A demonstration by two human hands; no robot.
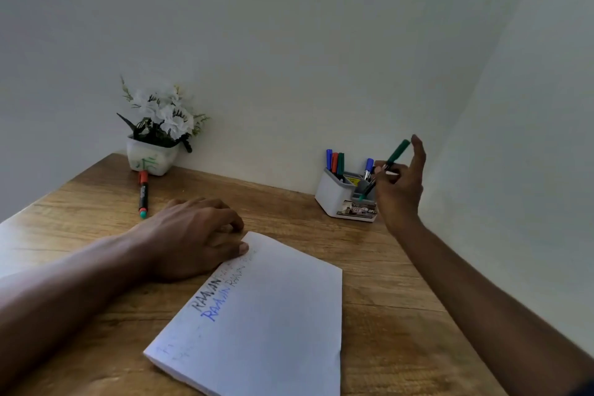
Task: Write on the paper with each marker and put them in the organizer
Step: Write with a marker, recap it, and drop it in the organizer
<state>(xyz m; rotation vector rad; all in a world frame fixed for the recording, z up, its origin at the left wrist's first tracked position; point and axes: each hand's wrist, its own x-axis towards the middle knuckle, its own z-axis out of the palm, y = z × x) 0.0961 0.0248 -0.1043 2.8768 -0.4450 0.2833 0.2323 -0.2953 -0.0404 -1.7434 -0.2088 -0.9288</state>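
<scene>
My right hand [400, 185] pinches a green marker [396, 154] tilted over the white and grey organizer [331, 199], its lower end dipping into the front compartment. Blue, red and green markers [335, 161] stand in the organizer's back-left slot, and another blue-capped one [368, 168] stands further right. My left hand [196, 235] rests on the table with its thumb on the top corner of the white paper pad [266, 325], which carries black, blue and faint grey writing. A black marker with a red cap [143, 194] lies on the table at the back left.
A white pot of white artificial flowers [154, 135] stands against the wall at the back left, just behind the loose marker. The wooden table [385, 299] meets pale walls at the back and on the right.
</scene>
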